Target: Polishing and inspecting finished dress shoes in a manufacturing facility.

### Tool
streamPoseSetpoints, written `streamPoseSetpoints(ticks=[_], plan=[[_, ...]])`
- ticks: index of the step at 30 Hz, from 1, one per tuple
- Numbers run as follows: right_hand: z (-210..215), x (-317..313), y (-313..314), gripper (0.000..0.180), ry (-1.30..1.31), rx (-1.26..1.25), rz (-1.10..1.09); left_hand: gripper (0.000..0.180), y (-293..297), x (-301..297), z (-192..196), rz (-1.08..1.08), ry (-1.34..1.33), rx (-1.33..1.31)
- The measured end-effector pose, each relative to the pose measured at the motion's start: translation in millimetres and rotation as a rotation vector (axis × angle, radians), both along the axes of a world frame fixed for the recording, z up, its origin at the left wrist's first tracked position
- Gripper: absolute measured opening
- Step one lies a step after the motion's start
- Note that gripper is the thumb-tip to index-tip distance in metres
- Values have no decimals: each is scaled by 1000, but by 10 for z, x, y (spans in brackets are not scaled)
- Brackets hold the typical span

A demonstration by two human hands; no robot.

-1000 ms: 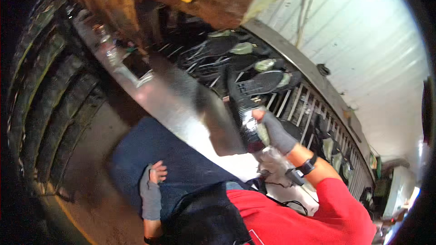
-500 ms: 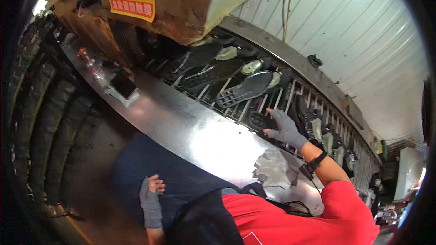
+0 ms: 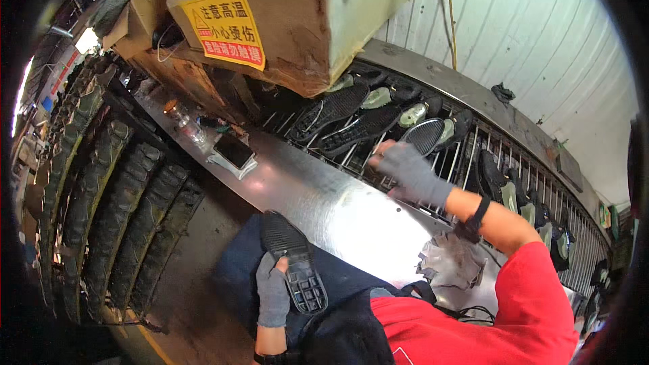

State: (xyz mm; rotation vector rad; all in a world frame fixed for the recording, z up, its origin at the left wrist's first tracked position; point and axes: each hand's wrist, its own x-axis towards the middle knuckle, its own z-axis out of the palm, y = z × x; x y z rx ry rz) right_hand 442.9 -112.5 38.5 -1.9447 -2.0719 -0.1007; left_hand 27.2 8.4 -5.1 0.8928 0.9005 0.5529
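Observation:
My left hand [image 3: 273,290], in a grey fingerless glove, is closed around a black shoe sole [image 3: 294,263]. The sole is tilted upright over my dark apron, its ribbed and gridded tread facing up. My right hand [image 3: 414,174], gloved the same way, reaches over the near edge of the slatted conveyor. Its fingers look bent and are smeared by motion. It covers the near end of another black sole [image 3: 424,136] on the slats; whether it grips that sole I cannot tell. More black soles [image 3: 331,111] lie beyond, beside pale green pieces [image 3: 412,115].
A metal ledge [image 3: 304,176] runs along the conveyor, holding a phone [image 3: 233,151], a clear bottle [image 3: 189,128] and crumpled grey material [image 3: 451,262]. A large box-shaped housing [image 3: 291,34] with a warning label overhangs the slats. Racks of dark curved pieces [image 3: 101,209] stand at left.
My left hand, bare of any object before, now holds a black sole. My right hand has shifted from the near slats to the sole lying farther along. The view has swung left.

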Motion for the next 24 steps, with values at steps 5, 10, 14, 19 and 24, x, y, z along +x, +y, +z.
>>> streamPoseSetpoints(ticks=[5, 10, 14, 19, 24], plan=[[-609, 857, -364, 62, -324, -187, -362, 39, -259, -206, -81, 115, 21, 206], [-706, 398, -812, 64, 27, -216, -290, 40, -362, -437, -429, 183, -58, -45], [-925, 998, -888, 83, 1188, 40, -1050, 40, -356, -302, -360, 343, 109, -159], [-769, 1813, -409, 92, 1587, 58, -915, 45, -335, -362, -385, 332, 51, -210], [-942, 1750, -87, 40, 1831, 199, -1148, 49, -417, -438, -266, 355, 2, -157]])
